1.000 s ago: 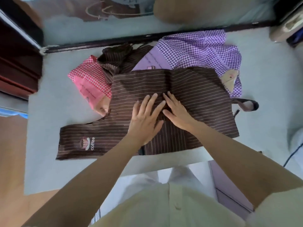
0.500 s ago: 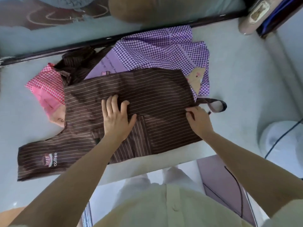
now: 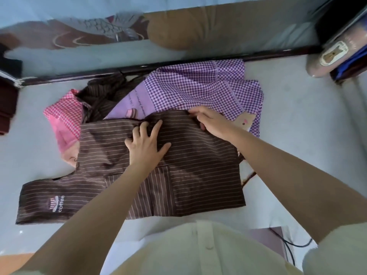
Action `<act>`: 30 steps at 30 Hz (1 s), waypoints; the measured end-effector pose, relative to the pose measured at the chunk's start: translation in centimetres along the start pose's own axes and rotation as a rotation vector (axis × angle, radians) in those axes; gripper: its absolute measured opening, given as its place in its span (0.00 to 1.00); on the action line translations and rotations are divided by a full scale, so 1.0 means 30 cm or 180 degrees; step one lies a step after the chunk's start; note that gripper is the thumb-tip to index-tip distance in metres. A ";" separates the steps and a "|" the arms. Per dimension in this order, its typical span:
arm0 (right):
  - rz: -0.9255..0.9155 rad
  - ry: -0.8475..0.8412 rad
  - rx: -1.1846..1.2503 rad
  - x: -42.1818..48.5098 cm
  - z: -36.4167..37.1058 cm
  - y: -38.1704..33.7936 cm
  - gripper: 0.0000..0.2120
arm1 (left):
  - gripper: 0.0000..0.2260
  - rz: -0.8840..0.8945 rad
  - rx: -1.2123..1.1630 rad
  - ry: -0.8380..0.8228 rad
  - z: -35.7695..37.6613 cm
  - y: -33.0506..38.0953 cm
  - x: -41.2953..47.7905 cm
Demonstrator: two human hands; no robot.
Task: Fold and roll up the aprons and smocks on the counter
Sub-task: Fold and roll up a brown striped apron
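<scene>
Pale counter (image 3: 297, 116) is carrying the brown striped apron (image 3: 198, 165), which is lying flat, bib to my left, overlapping the purple checked smock (image 3: 198, 84) and the pink checked smock (image 3: 63, 110) behind it. Half a second ago my right hand (image 3: 212, 122) was working at the strap side; it is now gripping the apron's far hem, fingers curled. My left hand (image 3: 148, 147) has moved up from mid-panel and is pressing flat, fingers spread, near the hem. Smoothing is probably ending and the first fold toward me is probably beginning.

Brown pinstriped apron (image 3: 198, 171), purple gingham smock (image 3: 198, 90), pink checked smock (image 3: 65, 112)
</scene>
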State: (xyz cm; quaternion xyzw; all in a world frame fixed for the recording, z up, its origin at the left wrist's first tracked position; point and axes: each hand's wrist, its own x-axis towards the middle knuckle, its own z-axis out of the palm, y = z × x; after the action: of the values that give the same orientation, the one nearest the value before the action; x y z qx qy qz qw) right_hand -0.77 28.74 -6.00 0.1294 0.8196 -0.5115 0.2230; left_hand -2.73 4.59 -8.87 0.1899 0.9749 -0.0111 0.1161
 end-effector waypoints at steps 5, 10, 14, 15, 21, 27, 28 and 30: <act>0.0259 -0.0909 -0.0240 0.096 0.013 -0.037 0.20 | 0.34 -0.0118 0.0037 -0.0229 0.005 -0.008 0.061; 0.0668 -0.1101 -0.0404 0.117 -0.050 -0.040 0.10 | 0.36 -0.0127 0.0056 -0.0226 0.016 -0.025 0.106; 0.0671 0.0004 -0.1124 0.109 -0.166 0.057 0.11 | 0.38 -0.0090 0.0097 -0.0217 0.030 -0.028 0.113; 0.0597 0.0481 -0.1166 0.105 -0.183 0.086 0.13 | 0.38 -0.0096 0.0100 -0.0221 0.033 -0.027 0.112; 0.0606 0.1052 -0.0542 0.084 -0.169 0.222 0.11 | 0.36 -0.0098 -0.0225 0.0242 0.024 -0.002 0.123; 0.0773 0.1699 -0.0413 0.077 -0.113 0.250 0.05 | 0.17 0.0162 -0.0411 0.0743 -0.041 0.015 0.203; 0.0775 0.1790 -0.0291 0.081 -0.108 0.251 0.04 | 0.14 0.0180 -0.0411 0.0790 -0.050 0.011 0.217; 0.0918 0.1575 0.0024 0.088 -0.105 0.252 0.09 | 0.12 0.0278 -0.0420 0.0808 -0.058 0.002 0.236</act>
State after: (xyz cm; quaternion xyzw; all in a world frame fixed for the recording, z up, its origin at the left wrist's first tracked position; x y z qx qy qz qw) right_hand -0.47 34.89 -12.04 0.3664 0.8203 -0.4305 0.0862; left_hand -9.47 7.37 -8.82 0.2239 0.9711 0.0821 0.0045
